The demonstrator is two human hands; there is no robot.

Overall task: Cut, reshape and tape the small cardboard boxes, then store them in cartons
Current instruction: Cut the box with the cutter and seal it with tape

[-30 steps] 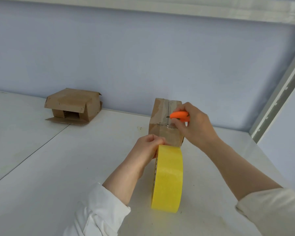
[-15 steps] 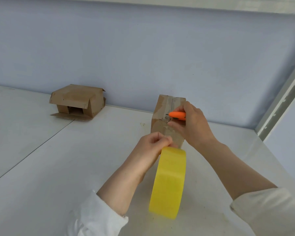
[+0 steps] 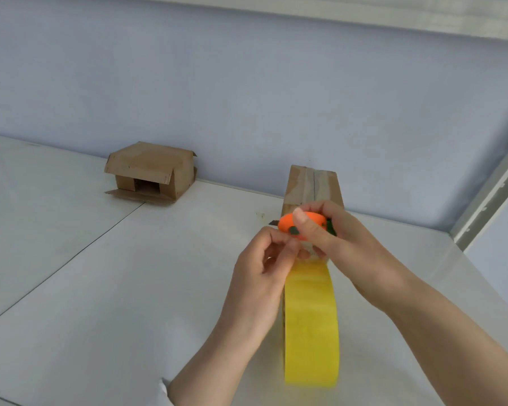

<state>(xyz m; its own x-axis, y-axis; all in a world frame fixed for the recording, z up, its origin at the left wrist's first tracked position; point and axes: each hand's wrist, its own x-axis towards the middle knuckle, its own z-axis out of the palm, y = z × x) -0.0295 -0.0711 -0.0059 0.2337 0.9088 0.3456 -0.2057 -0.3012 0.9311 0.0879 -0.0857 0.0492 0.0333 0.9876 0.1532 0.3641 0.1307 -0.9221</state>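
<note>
Risk item: right hand (image 3: 329,238) gripping orange cutter (image 3: 301,225), blade bared beside left hand (image 3: 269,259) pinching tape off yellow roll (image 3: 310,326) before upright box (image 3: 313,186) on surface (image 3: 129,288); slip likely nicks fingers.

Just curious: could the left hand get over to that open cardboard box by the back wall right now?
Probably yes: bare white table lies between the left hand and the open brown cardboard box, but its fingers are pinching yellow tape.
</note>
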